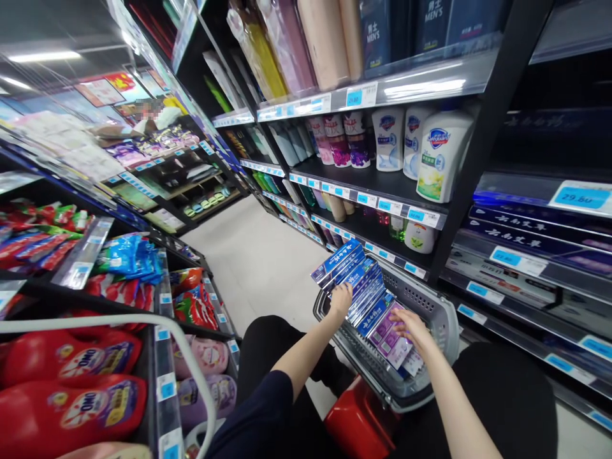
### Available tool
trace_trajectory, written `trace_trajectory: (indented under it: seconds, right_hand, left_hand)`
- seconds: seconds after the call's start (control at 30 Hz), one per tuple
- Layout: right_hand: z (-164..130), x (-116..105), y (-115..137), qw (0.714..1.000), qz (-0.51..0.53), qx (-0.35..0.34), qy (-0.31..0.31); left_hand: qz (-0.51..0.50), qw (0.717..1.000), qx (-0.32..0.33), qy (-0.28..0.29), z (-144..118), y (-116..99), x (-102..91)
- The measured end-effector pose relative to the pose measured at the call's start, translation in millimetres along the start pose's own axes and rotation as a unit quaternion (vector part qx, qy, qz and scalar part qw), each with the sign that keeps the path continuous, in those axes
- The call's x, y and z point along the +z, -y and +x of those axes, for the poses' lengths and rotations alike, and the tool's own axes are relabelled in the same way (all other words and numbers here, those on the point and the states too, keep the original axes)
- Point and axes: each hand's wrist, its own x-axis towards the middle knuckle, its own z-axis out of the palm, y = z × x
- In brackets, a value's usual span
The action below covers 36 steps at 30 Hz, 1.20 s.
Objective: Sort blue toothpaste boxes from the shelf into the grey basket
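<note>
A grey basket [442, 319] between my knees holds several blue toothpaste boxes [361, 280], stacked in a tilted row, and purple toothpaste boxes [386, 338] nearer to me. My left hand [341, 299] is closed at the left end of the blue boxes, its fingers bent over their edges. One blue box [337, 262] sticks out past the basket's far left rim. Over the purple boxes lies my right hand [408, 328], fingers apart, the tips touching or just above the top box. Its palm side is hidden.
A red stool [361, 414] stands under the basket's near side. Ahead, a shelf [382, 169] carries body wash bottles [442, 156]; long boxes [516, 229] fill the right shelf. At left are detergent bottles [71, 408], bagged goods [129, 258] and a white curved handle [186, 357]. A person [153, 118] is far back.
</note>
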Motion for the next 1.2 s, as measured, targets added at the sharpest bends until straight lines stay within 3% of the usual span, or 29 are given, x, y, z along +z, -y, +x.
trace_trajectory:
  seconds: [0.2,0.33,0.4,0.47,0.53,0.6,0.77,1.2]
  right_hand:
    - [3.0,-1.9,-4.9,1.0,0.003,-0.007,0.014]
    - [11.8,-3.6,-10.7,1.0,-0.009,-0.002,0.001]
    - [16.0,-3.5,-12.8,1.0,-0.014,-0.003,-0.005]
    - [18.5,-3.4,-14.1,1.0,-0.017,-0.002,-0.007]
    - [19.7,-4.0,-14.9,1.0,-0.018,-0.001,-0.001]
    - [20.4,-5.3,-15.5,1.0,-0.016,-0.005,0.017]
    - [21.9,-6.9,-15.4,1.0,-0.01,-0.008,0.027]
    - [17.3,0.0,-9.3,1.0,-0.012,-0.002,0.002]
  left_hand:
    - [0.039,0.997,0.066,-0.025,-1.3,-8.2,-8.0]
    - [0.052,0.991,0.111,-0.062,3.7,-11.8,-35.3]
    - [0.062,0.989,0.079,-0.109,11.6,-8.8,-55.1]
    - [0.066,0.99,-0.01,-0.121,22.8,-0.8,-74.3]
    - [0.046,0.993,-0.087,-0.067,34.9,11.0,-89.0]
    - [0.022,0.994,-0.109,-0.017,45.2,23.8,-97.5]
    - [0.003,0.995,-0.096,0.014,56.5,40.8,-99.1]
    - [0.001,0.995,-0.1,0.017,57.8,37.1,-95.7]
